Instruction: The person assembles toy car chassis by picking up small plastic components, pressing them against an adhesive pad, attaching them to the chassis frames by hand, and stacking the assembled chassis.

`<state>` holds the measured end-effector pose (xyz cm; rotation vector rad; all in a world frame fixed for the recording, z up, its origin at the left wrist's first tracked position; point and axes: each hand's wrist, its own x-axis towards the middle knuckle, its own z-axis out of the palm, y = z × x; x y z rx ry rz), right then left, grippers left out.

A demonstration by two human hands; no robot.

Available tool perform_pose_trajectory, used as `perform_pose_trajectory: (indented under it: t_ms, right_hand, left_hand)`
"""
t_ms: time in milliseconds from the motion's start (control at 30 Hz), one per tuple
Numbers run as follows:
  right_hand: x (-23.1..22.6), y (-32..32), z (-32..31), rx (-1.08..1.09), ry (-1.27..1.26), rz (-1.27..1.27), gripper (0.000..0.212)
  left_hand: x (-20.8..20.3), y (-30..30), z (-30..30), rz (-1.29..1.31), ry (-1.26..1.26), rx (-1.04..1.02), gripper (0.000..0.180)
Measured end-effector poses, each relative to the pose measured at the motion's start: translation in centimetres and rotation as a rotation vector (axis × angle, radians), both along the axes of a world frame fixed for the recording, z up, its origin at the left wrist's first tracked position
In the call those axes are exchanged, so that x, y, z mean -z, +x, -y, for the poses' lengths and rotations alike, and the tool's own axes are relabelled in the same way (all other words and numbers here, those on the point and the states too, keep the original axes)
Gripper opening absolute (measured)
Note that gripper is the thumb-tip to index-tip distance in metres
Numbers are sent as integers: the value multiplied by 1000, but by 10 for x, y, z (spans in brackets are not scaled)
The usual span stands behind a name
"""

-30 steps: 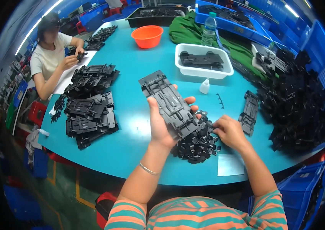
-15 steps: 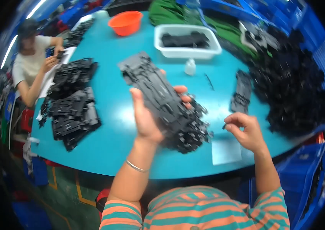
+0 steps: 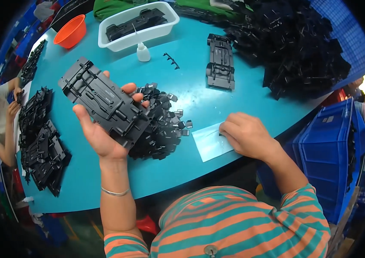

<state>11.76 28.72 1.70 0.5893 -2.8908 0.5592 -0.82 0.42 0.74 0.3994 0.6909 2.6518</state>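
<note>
A black plastic toy car chassis (image 3: 105, 101) rests in my left hand (image 3: 105, 142), gripped along its sides, its detailed face turned up. The hand hangs above the table, beside a heap of small black plastic parts (image 3: 161, 139) that the chassis partly covers. My right hand (image 3: 249, 135) is closed in a pinch over a white sheet (image 3: 208, 148). Between its fingertips shows a tiny black part (image 3: 221, 134), mostly hidden; it is low over the sheet, and I cannot tell whether it touches. Another chassis (image 3: 221, 62) lies farther off on the table.
Stacked chassis (image 3: 44, 150) stand at the left, a large black heap (image 3: 290, 51) at the far right. At the back are an orange bowl (image 3: 70, 32), a white tub (image 3: 165, 26), a dropper bottle (image 3: 143, 53) and a thin black strip (image 3: 171, 61). A co-worker (image 3: 1, 116) sits at left.
My right hand has come down from beside the white sheet to over it, still pinching the small part. The left hand keeps the chassis. The view has shifted, so the table appears moved.
</note>
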Motion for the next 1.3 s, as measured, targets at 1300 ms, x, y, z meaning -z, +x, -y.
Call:
perform_pose_trajectory:
  t_ms: [1300]
  right_hand:
    - [0, -11, 2, 318, -1859, 857, 7]
  left_hand:
    - [-1, 5, -4, 47, 69, 0, 82]
